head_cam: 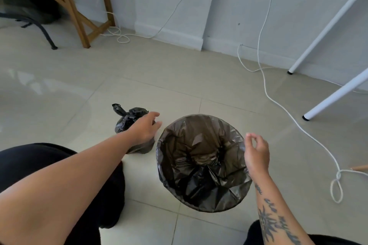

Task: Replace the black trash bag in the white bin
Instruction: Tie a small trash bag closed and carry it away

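The bin (203, 208) stands on the tiled floor in the lower middle, lined with a black trash bag (201, 157) that is folded over its rim and hides the white walls. A tied-up black trash bag (130, 116) sits on the floor just left of the bin. My left hand (144, 127) hovers over that tied bag, fingers spread, holding nothing. My right hand (256, 153) is at the bin's right rim, fingers loosely curled and apart, not clearly gripping the liner.
A white cable (294, 121) runs across the floor to the right of the bin and ends in a knotted loop. White table legs (336, 95) stand at the right. A wooden frame (79, 20) and a black chair base (45, 34) are at the far left by the wall.
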